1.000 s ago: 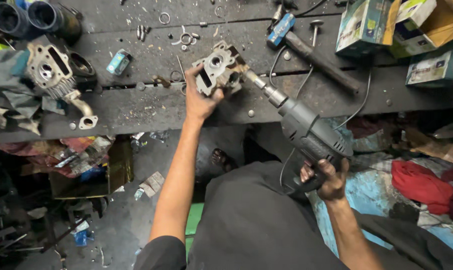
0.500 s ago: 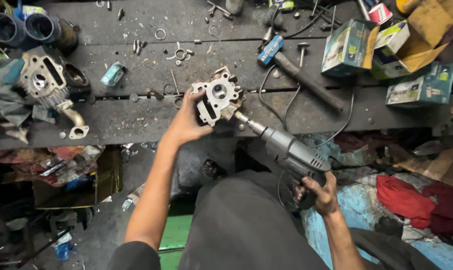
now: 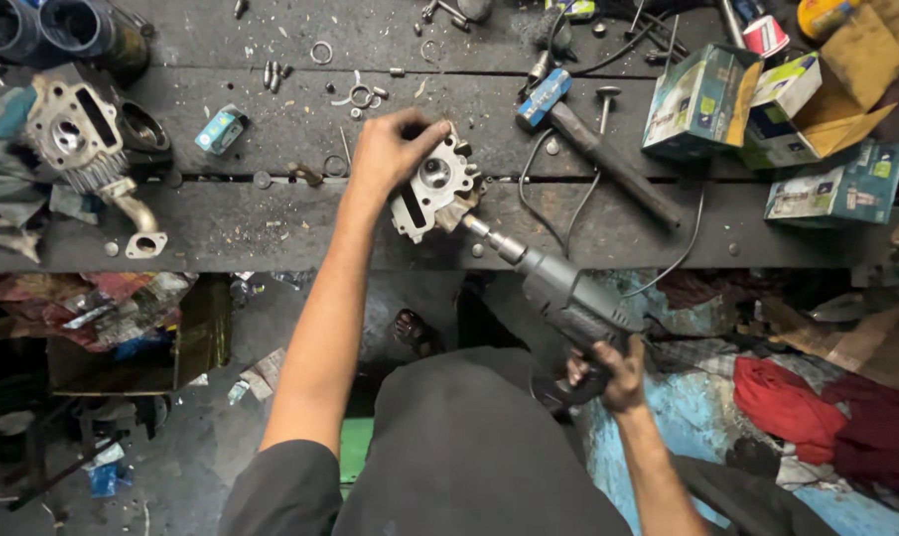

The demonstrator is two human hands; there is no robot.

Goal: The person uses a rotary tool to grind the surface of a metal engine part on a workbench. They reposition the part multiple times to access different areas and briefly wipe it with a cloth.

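Drilling step in hand: the person braces an engine part and brings a power tool to its side.

Nearest, the right hand [image 3: 613, 375] is wrapped around the grip of the grey pistol-shaped electric drill [image 3: 566, 298]; up from that grip, its bit meets the pale cast-metal cylinder head [image 3: 434, 189], which the left hand [image 3: 390, 151] clasps against the dark wooden workbench [image 3: 271, 223]. The work appears under way; next it calls for a steady, squarely held drill. Beyond lies a blue-headed hammer [image 3: 588, 144].
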